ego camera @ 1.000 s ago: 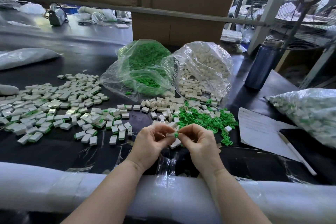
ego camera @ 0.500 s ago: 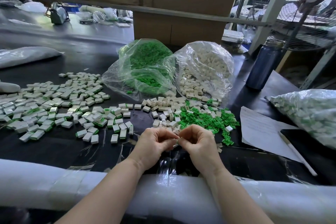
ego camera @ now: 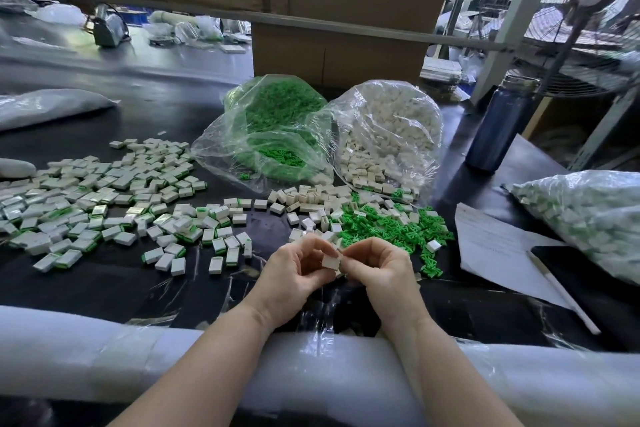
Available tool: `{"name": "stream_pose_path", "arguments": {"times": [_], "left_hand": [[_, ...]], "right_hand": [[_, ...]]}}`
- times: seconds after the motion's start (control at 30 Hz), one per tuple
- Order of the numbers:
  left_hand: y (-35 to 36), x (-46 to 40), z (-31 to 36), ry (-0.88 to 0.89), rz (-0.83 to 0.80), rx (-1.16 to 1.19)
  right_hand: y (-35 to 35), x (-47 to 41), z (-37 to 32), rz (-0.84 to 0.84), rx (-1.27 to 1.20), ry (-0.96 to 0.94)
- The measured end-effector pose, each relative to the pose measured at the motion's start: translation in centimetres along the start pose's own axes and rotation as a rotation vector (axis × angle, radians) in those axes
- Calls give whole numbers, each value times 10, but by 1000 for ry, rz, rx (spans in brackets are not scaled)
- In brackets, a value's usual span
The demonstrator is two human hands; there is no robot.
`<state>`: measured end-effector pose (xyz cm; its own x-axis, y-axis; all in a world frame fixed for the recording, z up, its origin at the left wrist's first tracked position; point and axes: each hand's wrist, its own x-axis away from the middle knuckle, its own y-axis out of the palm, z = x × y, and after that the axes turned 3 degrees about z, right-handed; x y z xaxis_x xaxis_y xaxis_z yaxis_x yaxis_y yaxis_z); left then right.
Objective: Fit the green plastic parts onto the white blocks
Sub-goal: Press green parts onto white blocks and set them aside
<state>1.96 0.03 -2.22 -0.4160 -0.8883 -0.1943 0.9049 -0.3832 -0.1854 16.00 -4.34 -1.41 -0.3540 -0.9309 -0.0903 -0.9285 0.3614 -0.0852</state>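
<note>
This is a small factory assembly bench: a long black worktable (ego camera: 104, 288) carries clear plastic bags of loose green plastic parts (ego camera: 277, 121) and white plastic blocks (ego camera: 391, 121), with hundreds of small white-and-green assembled pieces (ego camera: 86, 204) spread out, brown cardboard cartons (ego camera: 339, 10) stacked behind, and a large metal-caged industrial fan (ego camera: 595, 38) nearby.

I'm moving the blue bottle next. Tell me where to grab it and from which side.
Wrap the right hand round the blue bottle mid-body, coming from its near left side. It stands upright and cylindrical, and the white-block bag leaves that side reachable.
</note>
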Motion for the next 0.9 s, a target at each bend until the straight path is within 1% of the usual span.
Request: {"name": "stream_pose_path", "arguments": {"times": [0.2,0.4,0.67,0.9], "left_hand": [[-1,-2,0,-71,53,48],[-1,-2,0,-93,33,2],[0,-1,0,-96,15,-119],[-1,0,-3,-89,-27,-206]], "right_hand": [[-1,2,-3,-52,-49,-17],[3,0,1,-27,49,-5],[4,0,3,-86,153,30],[2,1,3,-132,263,0]]}}
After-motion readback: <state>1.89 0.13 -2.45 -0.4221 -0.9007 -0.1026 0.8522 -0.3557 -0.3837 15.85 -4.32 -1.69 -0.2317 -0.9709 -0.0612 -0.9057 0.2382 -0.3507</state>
